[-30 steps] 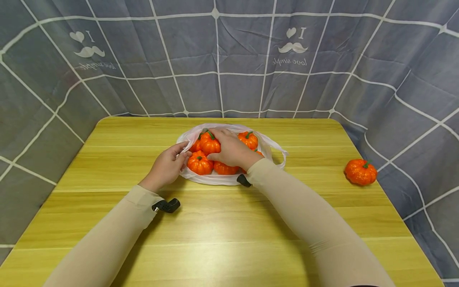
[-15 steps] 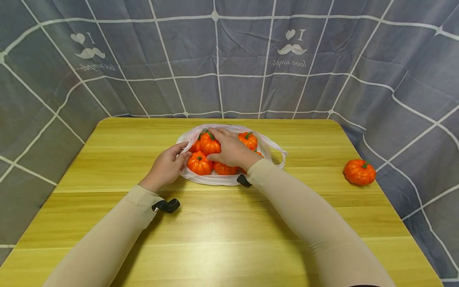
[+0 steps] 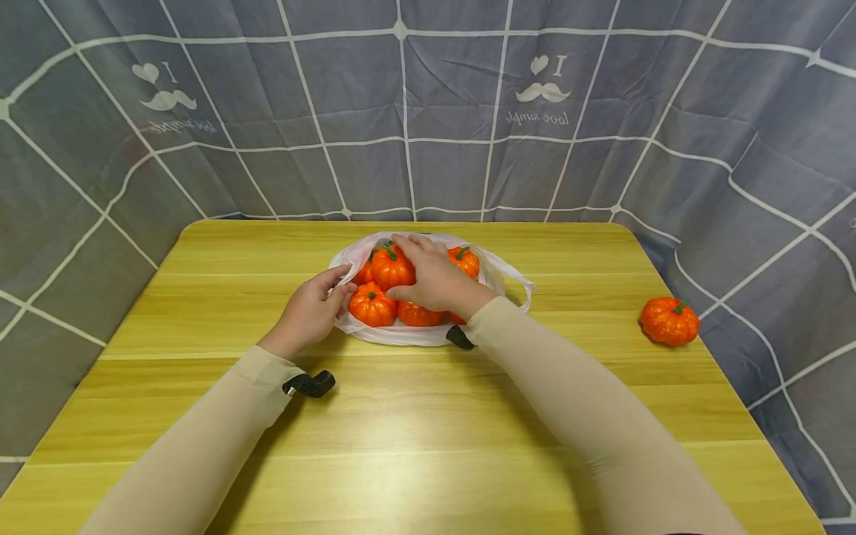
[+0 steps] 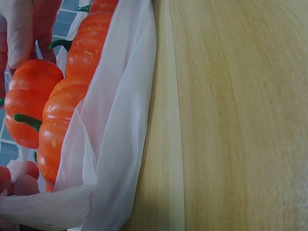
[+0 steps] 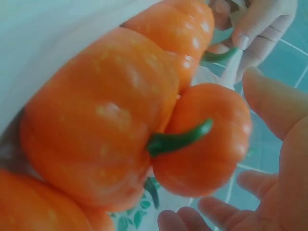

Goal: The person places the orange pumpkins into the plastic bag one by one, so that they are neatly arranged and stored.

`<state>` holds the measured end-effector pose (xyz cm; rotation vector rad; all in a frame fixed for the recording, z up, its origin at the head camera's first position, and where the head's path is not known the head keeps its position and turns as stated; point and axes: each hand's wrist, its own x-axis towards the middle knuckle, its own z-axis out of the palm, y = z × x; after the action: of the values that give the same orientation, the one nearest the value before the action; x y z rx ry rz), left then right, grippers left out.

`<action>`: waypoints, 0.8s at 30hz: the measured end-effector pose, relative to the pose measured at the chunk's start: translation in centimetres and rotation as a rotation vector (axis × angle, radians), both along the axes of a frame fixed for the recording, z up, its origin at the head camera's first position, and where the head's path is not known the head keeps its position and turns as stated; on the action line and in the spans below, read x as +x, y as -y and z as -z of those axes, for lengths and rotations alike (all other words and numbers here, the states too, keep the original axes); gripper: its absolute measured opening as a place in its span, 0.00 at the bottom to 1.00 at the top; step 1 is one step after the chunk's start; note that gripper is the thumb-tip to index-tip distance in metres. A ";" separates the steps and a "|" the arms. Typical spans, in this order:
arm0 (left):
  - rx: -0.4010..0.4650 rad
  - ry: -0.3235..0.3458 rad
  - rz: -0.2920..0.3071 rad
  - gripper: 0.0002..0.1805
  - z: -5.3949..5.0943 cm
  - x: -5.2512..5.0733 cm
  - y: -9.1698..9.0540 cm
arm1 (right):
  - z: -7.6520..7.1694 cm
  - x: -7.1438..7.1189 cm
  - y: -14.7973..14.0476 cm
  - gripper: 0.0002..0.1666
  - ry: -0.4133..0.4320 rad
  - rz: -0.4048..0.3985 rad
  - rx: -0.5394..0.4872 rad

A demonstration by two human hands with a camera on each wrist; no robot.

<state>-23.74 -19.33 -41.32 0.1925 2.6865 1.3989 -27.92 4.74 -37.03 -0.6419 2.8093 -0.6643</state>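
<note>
Several orange pumpkins (image 3: 372,306) sit in a white plastic bag (image 3: 394,336), far-middle of wooden table (image 3: 428,446), left hand (image 3: 307,312) pinching bag's left edge, right hand (image 3: 438,281) spread beside upper pumpkin (image 3: 391,270); probably best holding that edge wide so nothing snags.

The plastic bag (image 4: 127,86) is translucent white, tinged faintly pink in places. The pumpkins (image 3: 372,305) inside are bright orange, scattered with small yellowish flecks, and their curved stems (image 5: 179,138) are dark green. A green leaf print (image 5: 131,220) shows on white beside them in the right wrist view. The lone pumpkin (image 3: 669,322) on the right is orange too, mottled paler, with a green stem. The tabletop (image 3: 401,446) is yellow wood with streaky grain and lighter bands. The curtain (image 3: 448,89) is grey-blue, gridded with white lines and printed with white hearts, moustaches and mirrored lettering. The sleeves (image 3: 207,438) are plain beige; the wrist camera (image 3: 310,383) is black.
</note>
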 end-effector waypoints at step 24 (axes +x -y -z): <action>-0.026 -0.055 0.008 0.27 0.4 0.3 0.3 | -4.0 3.0 -11.4 0.57 -0.164 0.128 -0.057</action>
<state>-23.49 -19.66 -41.67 0.2425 2.7431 1.3752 -24.94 16.18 -33.01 -0.5524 3.0135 -0.7488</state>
